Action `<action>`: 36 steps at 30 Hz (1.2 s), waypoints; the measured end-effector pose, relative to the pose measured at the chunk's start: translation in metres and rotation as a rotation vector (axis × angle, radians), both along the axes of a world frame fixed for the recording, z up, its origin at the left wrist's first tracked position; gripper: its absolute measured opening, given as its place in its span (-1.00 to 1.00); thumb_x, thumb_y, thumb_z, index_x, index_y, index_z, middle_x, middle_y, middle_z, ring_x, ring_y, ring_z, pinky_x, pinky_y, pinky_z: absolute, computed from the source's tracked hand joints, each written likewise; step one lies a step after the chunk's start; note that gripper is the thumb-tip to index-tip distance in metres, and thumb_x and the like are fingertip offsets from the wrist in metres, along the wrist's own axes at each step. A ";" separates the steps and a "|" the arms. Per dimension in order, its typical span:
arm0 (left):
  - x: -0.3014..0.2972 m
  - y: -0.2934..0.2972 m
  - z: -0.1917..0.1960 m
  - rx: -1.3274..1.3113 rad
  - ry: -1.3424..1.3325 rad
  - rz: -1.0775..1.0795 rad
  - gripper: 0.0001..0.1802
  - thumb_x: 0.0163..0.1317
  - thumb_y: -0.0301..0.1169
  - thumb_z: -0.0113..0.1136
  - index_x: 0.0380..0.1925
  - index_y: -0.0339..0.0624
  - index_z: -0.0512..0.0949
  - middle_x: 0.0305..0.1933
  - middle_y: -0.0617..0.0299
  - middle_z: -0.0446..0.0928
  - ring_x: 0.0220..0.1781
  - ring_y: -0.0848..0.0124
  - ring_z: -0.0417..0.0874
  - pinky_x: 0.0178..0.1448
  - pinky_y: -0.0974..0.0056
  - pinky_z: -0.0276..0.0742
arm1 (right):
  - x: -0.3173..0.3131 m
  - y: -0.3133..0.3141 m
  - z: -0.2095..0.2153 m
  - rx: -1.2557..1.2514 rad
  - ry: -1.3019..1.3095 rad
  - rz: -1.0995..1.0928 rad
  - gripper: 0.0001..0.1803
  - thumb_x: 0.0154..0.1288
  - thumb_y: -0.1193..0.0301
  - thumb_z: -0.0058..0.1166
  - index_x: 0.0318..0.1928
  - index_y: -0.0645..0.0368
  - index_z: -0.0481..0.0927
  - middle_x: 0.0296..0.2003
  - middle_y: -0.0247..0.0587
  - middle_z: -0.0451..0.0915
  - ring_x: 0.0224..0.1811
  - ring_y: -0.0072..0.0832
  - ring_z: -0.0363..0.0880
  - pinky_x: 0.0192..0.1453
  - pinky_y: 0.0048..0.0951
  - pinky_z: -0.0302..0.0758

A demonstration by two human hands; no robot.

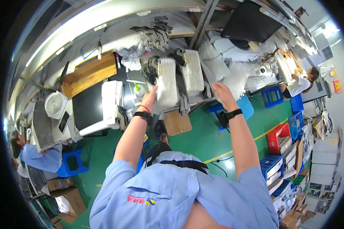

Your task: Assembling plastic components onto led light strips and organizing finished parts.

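My left hand (149, 99) is at the near left side of a tall stack of white, ribbed pieces (167, 82). Its fingers are stretched out and nothing shows in them; whether they touch the stack I cannot tell. A second similar white stack (193, 70) stands just to the right, with dark grey flat pieces (183, 97) between the two. My right hand (225, 97) hovers at the bench's front edge, fingers extended and holding nothing visible. Beyond it lies clear plastic wrap (234, 82). A bottle with a green top (138, 88) stands left of my left hand.
On the left are a wooden box (91, 75), a black mat (88, 104), a white fan (55, 105) and another white stack (110, 100). A cardboard box (177, 123) is under the bench. Blue stools (272, 96) stand on the green floor. Two people sit at benches, left and right.
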State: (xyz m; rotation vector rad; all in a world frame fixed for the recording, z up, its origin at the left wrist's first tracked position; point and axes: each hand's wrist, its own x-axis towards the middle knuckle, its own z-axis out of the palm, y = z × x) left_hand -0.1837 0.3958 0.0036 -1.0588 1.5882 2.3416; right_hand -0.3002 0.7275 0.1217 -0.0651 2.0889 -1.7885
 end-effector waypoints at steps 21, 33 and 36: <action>-0.062 0.010 -0.004 0.327 -0.076 -0.033 -0.38 0.32 -0.06 0.07 0.19 -0.32 0.34 0.16 0.07 0.48 0.15 0.31 0.52 0.26 0.25 0.38 | -0.196 -0.067 -0.125 -0.113 -0.776 0.611 -0.27 0.21 0.20 0.26 0.27 0.29 0.27 0.20 -0.17 0.41 0.23 -0.43 0.34 0.33 -0.46 0.20; -0.082 -0.047 -0.111 -0.549 -0.271 0.343 -0.36 0.27 -0.25 -0.08 0.29 -0.40 0.18 0.16 -0.26 0.42 0.16 -0.01 0.48 0.23 0.16 0.32 | -0.198 -0.067 -0.112 -0.133 -0.774 0.601 -0.24 0.18 0.23 0.29 0.28 0.33 0.25 0.20 -0.12 0.39 0.21 -0.40 0.37 0.30 -0.46 0.27; -0.080 -0.080 -0.150 -1.185 -0.584 -0.847 -0.15 0.22 -0.41 -0.02 0.39 -0.39 -0.23 0.03 -0.29 0.51 0.14 0.02 0.52 0.25 0.15 0.34 | -0.196 -0.073 -0.109 -0.131 -0.767 0.634 -0.23 0.17 0.24 0.30 0.27 0.33 0.25 0.19 -0.12 0.41 0.20 -0.40 0.39 0.28 -0.45 0.30</action>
